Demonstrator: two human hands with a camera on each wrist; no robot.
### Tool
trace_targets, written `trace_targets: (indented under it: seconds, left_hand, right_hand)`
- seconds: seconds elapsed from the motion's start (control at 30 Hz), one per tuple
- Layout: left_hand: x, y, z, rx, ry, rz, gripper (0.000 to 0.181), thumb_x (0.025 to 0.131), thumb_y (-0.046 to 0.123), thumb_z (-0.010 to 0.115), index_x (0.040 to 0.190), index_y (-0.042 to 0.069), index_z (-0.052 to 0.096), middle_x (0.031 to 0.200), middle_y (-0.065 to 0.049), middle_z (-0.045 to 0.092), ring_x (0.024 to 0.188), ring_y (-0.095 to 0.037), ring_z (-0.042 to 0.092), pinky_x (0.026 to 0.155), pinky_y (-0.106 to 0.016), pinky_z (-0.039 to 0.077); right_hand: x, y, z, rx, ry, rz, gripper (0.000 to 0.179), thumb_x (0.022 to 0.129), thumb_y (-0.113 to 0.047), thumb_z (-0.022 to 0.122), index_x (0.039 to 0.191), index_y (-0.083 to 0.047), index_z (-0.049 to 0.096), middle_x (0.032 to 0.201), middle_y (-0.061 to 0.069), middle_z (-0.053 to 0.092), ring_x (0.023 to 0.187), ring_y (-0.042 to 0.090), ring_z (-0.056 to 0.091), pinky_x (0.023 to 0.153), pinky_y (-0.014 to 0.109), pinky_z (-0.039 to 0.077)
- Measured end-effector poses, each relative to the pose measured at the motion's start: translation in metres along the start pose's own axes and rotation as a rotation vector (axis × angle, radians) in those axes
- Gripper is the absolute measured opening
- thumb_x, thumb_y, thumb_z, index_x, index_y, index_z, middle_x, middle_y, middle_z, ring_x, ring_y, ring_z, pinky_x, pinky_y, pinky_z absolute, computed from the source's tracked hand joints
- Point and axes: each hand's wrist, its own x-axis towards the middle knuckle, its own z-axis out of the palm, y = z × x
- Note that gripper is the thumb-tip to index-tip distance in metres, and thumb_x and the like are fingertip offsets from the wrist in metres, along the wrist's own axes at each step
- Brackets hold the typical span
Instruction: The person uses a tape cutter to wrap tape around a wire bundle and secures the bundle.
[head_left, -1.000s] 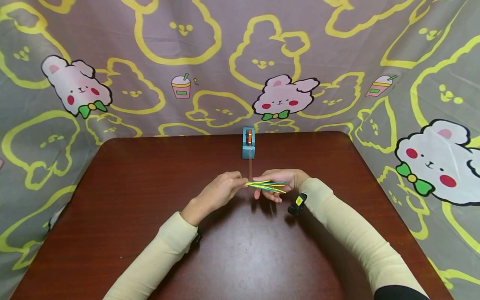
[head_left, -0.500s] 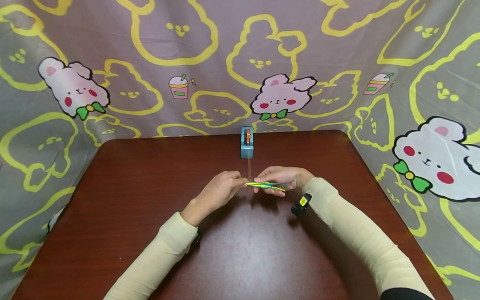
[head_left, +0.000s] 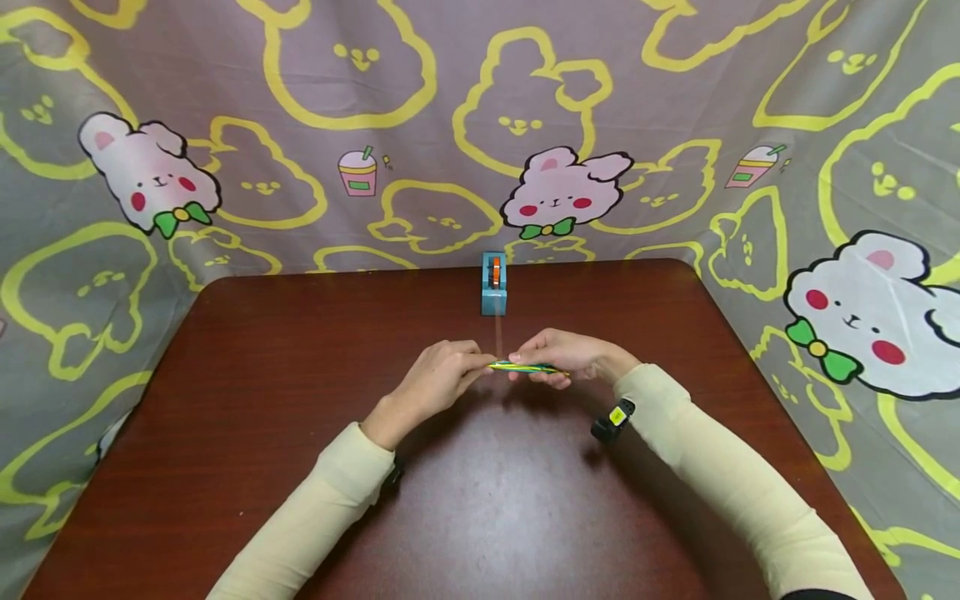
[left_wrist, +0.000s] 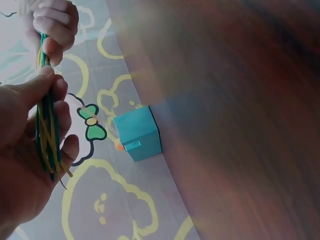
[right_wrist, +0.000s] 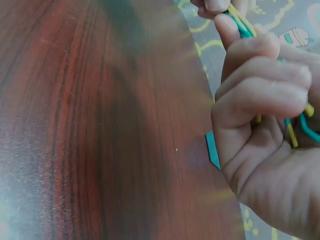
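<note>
One strand bundle [head_left: 534, 367], yellow and green: I'm viewing it above the table [head_left: 300, 350]. Left hand [head_left: 442, 372]: pinching one end. Right hand [head_left: 567, 353]: gripping the length. Tape dispenser [head_left: 493, 302]: standing at the far edge, tape strip [head_left: 498, 335] stretching handward.

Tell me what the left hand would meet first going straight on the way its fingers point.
Past the green and yellow strands it pinches, the left hand would probably meet the tape strip first, then the right hand, though depth around the strip's end is unclear.
</note>
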Motion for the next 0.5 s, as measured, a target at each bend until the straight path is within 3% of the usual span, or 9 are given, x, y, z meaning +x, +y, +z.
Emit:
trace_targets:
  seconds: [0.27,0.4,0.5]
  left_hand:
    - [0.005,-0.004,-0.004,-0.111,-0.149,-0.165,0.017,0.091,0.025,0.077,0.105,0.015,0.08,0.088,0.006,0.071,0.073,-0.006,0.06,0.065,-0.028,0.051]
    - [0.004,-0.014,-0.009,-0.269,-0.208,-0.292,0.021,0.095,0.033,0.072,0.1,0.015,0.081,0.081,0.002,0.072,0.065,-0.005,0.055,0.059,-0.027,0.046]
    - [0.002,-0.022,-0.009,-0.414,-0.227,-0.378,0.033,0.099,0.039,0.064,0.092,0.012,0.081,0.07,-0.006,0.07,0.055,-0.013,0.051,0.052,-0.027,0.04]
  right_hand:
    - [-0.006,0.003,0.005,-0.157,0.091,-0.108,0.043,0.102,-0.026,0.062,0.106,0.016,0.064,0.062,0.003,0.046,0.049,0.013,0.031,0.045,0.024,0.027]
    - [-0.008,0.005,0.006,-0.234,0.122,-0.166,0.036,0.103,-0.023,0.061,0.106,0.012,0.068,0.062,0.003,0.048,0.048,0.012,0.031,0.044,0.024,0.027]
    - [-0.009,0.007,0.007,-0.288,0.144,-0.21,0.031,0.103,-0.021,0.06,0.107,0.009,0.07,0.061,0.002,0.049,0.046,0.011,0.031,0.043,0.024,0.027]
